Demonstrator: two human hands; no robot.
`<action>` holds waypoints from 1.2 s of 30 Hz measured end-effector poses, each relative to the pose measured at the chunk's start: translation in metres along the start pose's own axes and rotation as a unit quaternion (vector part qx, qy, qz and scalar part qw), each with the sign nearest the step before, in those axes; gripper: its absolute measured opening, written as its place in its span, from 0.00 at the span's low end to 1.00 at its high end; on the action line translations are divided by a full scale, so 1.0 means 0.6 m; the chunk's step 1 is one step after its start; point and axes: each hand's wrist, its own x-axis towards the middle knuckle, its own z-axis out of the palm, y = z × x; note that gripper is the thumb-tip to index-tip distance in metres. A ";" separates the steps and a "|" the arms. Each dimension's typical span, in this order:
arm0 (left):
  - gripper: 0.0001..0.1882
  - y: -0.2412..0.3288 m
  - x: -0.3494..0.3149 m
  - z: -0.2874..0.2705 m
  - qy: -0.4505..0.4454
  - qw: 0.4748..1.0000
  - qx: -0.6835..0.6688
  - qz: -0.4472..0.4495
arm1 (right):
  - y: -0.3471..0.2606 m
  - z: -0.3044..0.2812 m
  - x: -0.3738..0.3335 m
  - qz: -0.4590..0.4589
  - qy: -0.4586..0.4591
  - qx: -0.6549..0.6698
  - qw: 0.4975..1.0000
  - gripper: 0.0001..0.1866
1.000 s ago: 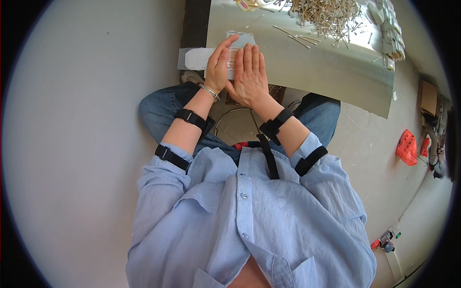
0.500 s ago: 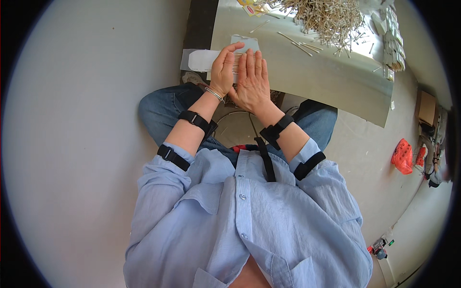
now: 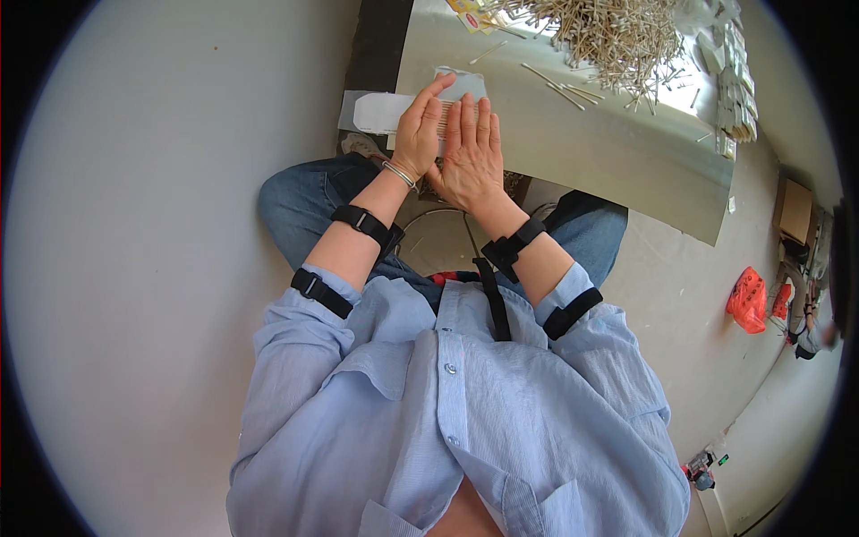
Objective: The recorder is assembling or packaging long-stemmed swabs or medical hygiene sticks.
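My left hand [image 3: 420,130] stands on its edge at the near left of the table, fingers straight and thumb raised. Beside it my right hand [image 3: 472,154] lies flat, palm down, fingers stretched out. A row of cotton swabs [image 3: 444,118] shows in the gap between the hands, partly hidden under the right fingers. To the left, a white card-like flap [image 3: 377,114] sticks out from beneath the left hand. Just beyond the fingertips lies a pale, translucent plastic piece [image 3: 464,85]; its near part is covered by my hands.
A large heap of loose cotton swabs [image 3: 617,40] covers the far part of the metal-topped table [image 3: 617,143]. Several stray swabs [image 3: 559,88] lie nearer. White packets [image 3: 736,89] are stacked along the right edge. A red plastic bag [image 3: 747,300] and a cardboard box [image 3: 794,210] are on the right.
Both hands stay nearly in the same place and pose. The view has shifted slightly, and the swabs show a little more between the hands.
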 end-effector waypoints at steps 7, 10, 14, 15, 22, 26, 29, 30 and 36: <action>0.26 0.011 0.020 -0.043 0.128 0.979 -0.151 0.051 | -0.005 -0.009 -0.001 -0.005 -0.005 -0.001 1.000 0.49; 0.23 0.020 0.020 -0.121 0.110 0.981 0.160 0.012 | -0.007 -0.009 0.002 -0.001 -0.012 0.000 1.000 0.49; 0.33 0.013 0.001 -0.197 -0.047 0.887 0.455 0.069 | -0.011 -0.005 0.003 -0.002 -0.005 -0.004 1.000 0.48; 0.41 0.029 -0.003 -0.205 -0.112 0.857 0.501 0.046 | -0.013 -0.005 0.000 -0.004 -0.008 -0.004 1.000 0.48; 0.48 0.030 0.014 -0.190 -0.238 0.791 0.562 0.057 | -0.044 0.008 0.018 -0.021 -0.008 -0.005 1.000 0.47; 0.40 0.028 0.028 -0.189 -0.252 0.802 0.538 0.060 | -0.057 0.014 0.025 -0.030 -0.008 0.006 1.000 0.47; 0.34 0.032 0.034 -0.187 -0.247 0.819 0.514 0.059 | -0.058 0.016 0.026 -0.034 -0.009 0.005 0.999 0.47; 0.34 0.031 0.038 -0.187 -0.250 0.816 0.518 0.061 | -0.059 0.016 0.027 -0.036 -0.006 0.003 0.999 0.47; 0.34 0.021 0.047 -0.191 -0.259 0.821 0.503 0.072 | -0.074 0.016 0.033 -0.036 -0.011 0.026 0.999 0.46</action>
